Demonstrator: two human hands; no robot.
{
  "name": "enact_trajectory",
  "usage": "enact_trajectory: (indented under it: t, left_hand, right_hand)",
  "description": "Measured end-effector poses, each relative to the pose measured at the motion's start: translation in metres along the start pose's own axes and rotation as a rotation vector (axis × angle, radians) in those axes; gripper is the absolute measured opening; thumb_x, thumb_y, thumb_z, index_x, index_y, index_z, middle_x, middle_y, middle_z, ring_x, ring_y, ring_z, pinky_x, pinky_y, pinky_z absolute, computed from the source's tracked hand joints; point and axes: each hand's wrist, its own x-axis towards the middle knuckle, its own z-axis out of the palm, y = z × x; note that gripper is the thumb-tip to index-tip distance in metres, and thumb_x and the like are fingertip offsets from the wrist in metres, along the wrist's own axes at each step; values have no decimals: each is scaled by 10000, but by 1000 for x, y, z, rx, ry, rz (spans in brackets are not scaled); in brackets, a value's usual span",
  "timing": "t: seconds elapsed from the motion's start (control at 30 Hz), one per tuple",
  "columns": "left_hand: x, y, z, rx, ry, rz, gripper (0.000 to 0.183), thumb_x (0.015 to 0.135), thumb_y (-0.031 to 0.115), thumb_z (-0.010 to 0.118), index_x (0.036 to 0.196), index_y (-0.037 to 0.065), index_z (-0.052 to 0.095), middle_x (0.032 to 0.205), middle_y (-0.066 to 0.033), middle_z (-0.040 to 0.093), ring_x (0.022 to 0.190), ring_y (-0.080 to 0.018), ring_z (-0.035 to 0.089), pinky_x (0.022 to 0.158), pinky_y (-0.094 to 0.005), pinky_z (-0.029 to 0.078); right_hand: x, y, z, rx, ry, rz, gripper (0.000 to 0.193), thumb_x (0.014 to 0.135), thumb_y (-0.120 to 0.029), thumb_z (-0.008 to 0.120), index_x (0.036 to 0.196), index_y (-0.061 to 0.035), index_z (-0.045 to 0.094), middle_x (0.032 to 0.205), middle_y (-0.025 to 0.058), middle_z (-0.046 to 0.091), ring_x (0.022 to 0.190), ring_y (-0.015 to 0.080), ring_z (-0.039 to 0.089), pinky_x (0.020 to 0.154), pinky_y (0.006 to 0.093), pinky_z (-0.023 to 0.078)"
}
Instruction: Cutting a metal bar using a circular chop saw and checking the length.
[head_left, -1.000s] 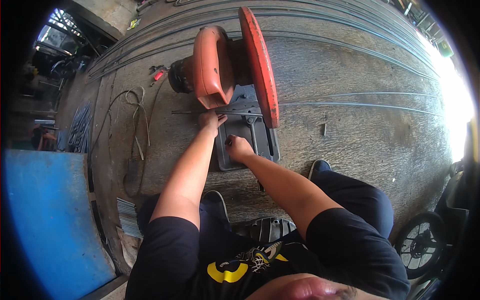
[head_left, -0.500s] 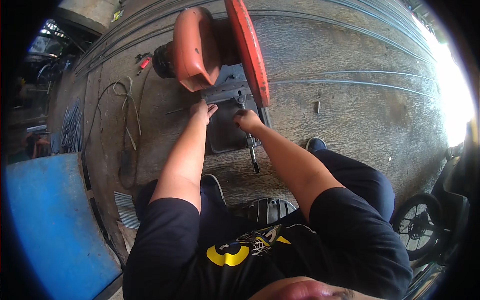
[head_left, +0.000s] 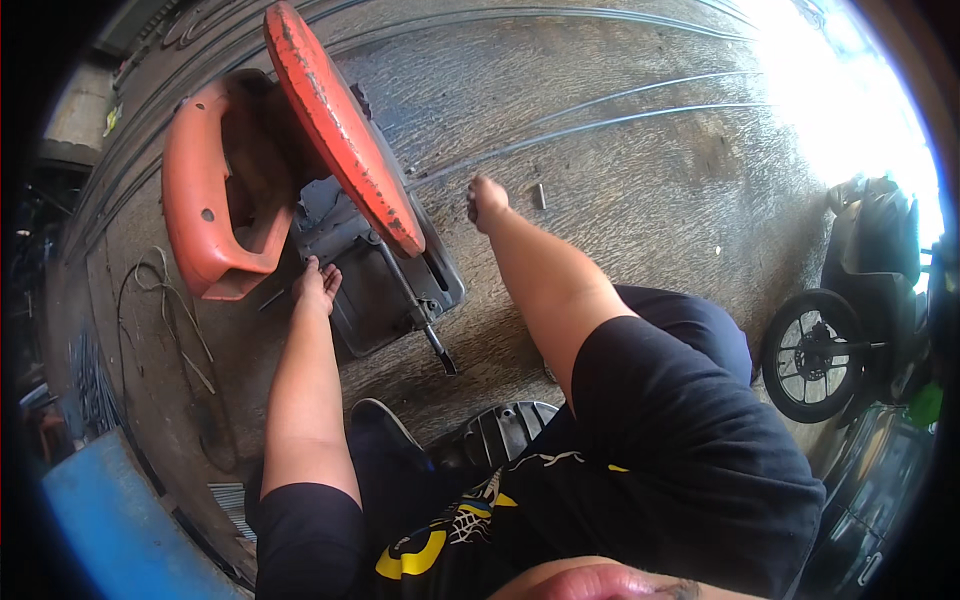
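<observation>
An orange cut-off saw [head_left: 190,190] with a scuffed red blade guard [head_left: 345,130] stands on the floor in front of me. My left hand [head_left: 318,288] is at the left side of its vise [head_left: 335,235], fingers apart and palm partly upward. A short rod end [head_left: 271,299] pokes out beside that hand. My right hand [head_left: 487,204] is right of the saw, just below a long thin metal rod [head_left: 560,137]. Its fingers are curled, and whatever they hold is hidden. The vise's clamp screw [head_left: 400,280] runs toward me over the base plate [head_left: 365,320].
A small metal piece [head_left: 542,196] lies right of my right hand. Looped cord [head_left: 165,280] rests at the left, near a blue panel [head_left: 130,520]. A ribbed dark motor-like object [head_left: 505,430] is between my legs. A motorbike wheel [head_left: 815,355] stands at the right.
My right hand has left the clamp screw and moved out to the right of the saw, near the long rods. My left hand stays by the vise. The view has turned.
</observation>
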Motion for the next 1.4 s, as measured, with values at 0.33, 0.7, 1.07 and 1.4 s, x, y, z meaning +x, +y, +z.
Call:
enact_trajectory:
  t: [0.33, 0.7, 1.07, 1.4]
  left_hand:
    - [0, -5, -11, 210, 51, 21, 439, 865, 453, 633, 891, 18, 580, 663, -84, 642, 482, -156, 595, 429, -279, 515]
    - [-25, 4, 11, 447, 40, 59, 457, 891, 474, 582, 1056, 48, 555, 737, -92, 668, 547, -168, 628, 472, -300, 528]
    - [-9, -1, -16, 319, 70, 95, 469, 889, 475, 583, 1013, 25, 546, 740, -110, 668, 536, -182, 627, 467, -307, 529]
    - [19, 10, -84, 53, 364, 127, 374, 968, 375, 442, 792, 61, 541, 560, -18, 514, 395, -143, 483, 359, -254, 437]
  right_hand:
    - [46, -26, 36, -216, 273, -105, 529, 888, -475, 587, 932, 52, 570, 747, 139, 606, 512, 224, 589, 447, 328, 510]
    - [37, -36, 1, 245, -76, 17, 300, 992, -162, 418, 1172, 76, 459, 1129, 188, 565, 1026, 322, 594, 791, 424, 604]
    - [-32, -9, 63, -7, -164, 30, 266, 988, -107, 392, 1166, 78, 460, 1151, 205, 559, 1001, 336, 615, 787, 396, 591]
    - [15, 14, 61, -22, 58, 2, 273, 938, -279, 558, 1035, -25, 529, 878, 121, 598, 648, 212, 562, 500, 301, 490]
